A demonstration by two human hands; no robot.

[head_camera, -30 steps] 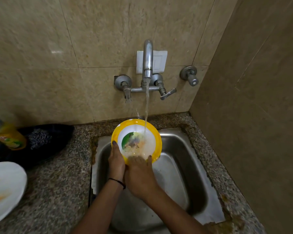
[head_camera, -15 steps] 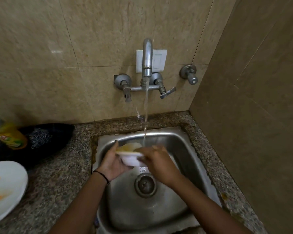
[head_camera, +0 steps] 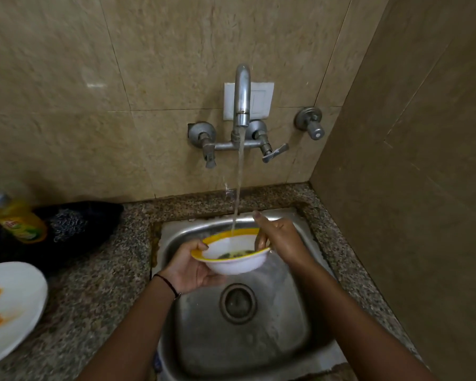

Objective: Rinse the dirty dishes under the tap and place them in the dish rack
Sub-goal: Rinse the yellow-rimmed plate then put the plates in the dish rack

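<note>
- My L hand (head_camera: pixel 193 268) grips the bowl (head_camera: pixel 237 264) from under, thumb on the yellow rim.
- R hand (head_camera: pixel 283 240): fingers inside the bowl's right rim, index up; gripping or just touching, can't tell.
- Bowl's over the sink (head_camera: pixel 259 339), tap (head_camera: pixel 242 92) water falling in.

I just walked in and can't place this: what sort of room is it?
Most likely a small home kitchen's washing-up corner: a steel sink set in a granite-look counter, a wall tap running into a bowl, a dish-soap bottle nearby.

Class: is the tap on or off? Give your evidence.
On. A stream of water runs from the tap spout into the bowl below.
</note>
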